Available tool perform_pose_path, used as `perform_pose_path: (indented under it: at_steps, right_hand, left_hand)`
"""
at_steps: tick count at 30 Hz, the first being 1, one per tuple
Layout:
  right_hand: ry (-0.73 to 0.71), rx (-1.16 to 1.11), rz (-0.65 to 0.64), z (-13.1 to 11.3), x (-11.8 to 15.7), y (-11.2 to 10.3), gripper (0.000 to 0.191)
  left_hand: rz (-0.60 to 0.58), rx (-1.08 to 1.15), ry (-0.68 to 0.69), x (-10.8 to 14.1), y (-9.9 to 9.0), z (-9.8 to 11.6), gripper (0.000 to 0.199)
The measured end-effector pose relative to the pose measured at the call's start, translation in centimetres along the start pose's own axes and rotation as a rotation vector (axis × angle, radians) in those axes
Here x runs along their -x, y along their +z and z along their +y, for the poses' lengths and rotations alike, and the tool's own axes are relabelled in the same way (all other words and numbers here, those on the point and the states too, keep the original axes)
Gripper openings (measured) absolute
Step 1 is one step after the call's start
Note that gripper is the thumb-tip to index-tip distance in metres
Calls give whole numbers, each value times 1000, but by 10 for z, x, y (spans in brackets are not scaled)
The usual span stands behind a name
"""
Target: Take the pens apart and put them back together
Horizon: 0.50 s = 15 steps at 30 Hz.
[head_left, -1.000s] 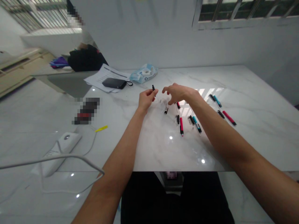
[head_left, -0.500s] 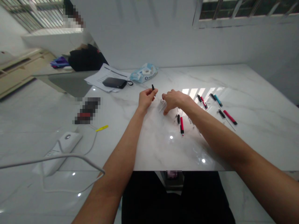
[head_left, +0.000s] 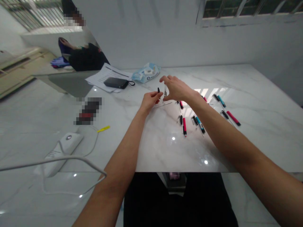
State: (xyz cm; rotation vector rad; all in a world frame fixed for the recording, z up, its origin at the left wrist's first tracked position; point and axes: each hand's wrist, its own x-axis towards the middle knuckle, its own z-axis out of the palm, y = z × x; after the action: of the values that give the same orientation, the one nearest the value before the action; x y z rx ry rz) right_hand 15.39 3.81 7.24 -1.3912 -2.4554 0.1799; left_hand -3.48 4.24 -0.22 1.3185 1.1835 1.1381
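Note:
Between the fingertips of my left hand (head_left: 151,101) is a small black pen part (head_left: 158,90). My right hand (head_left: 174,89), just to the right, holds a clear pen barrel (head_left: 165,90) upright between thumb and fingers. A thin white refill (head_left: 163,104) lies on the table below both hands. Several groups of pen parts lie beneath and beyond my right forearm, among them a red barrel (head_left: 184,125), a blue barrel (head_left: 200,123), a teal barrel (head_left: 221,101) and another red barrel (head_left: 233,118).
Papers (head_left: 101,75) with a black pouch (head_left: 115,83) lie at the back left, beside a blue wipes packet (head_left: 146,73). A white power strip (head_left: 62,151) and its cable are at the left. A person sits beyond the table's far left.
My right hand has risen and now holds the clear barrel upright. The white refill shows on the table below. My left hand has shifted slightly right with the black part.

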Motion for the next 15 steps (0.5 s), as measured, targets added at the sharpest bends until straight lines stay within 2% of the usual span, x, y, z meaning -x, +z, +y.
perform_pose_path:
  at_steps: [3,6,9,11,13,15]
  right_hand:
    - [-50,-97,34,-3,0,-2,90]
    - [-88,-153,2,-7,1,-3,90]
    - [-80,-177,-18,-7,0,-3,97]
    - [-54,-187,27,-2,-2,-2,97]
    - [-24,-182,61,5,-5,1,83]
    - [9,-147,20,12,-8,7,58]
  left_hand:
    - [-63,75,-36,2,0,1,38]
    - [-90,174,-56,3,-2,3,35]
    - [-86,213,-71,2,-4,5,33]
    - [-44,206,-62,1,-4,6,32]
    - [25,181,-32,-1,-3,6,32]
    - [92,153,2,-3,-2,5,33]
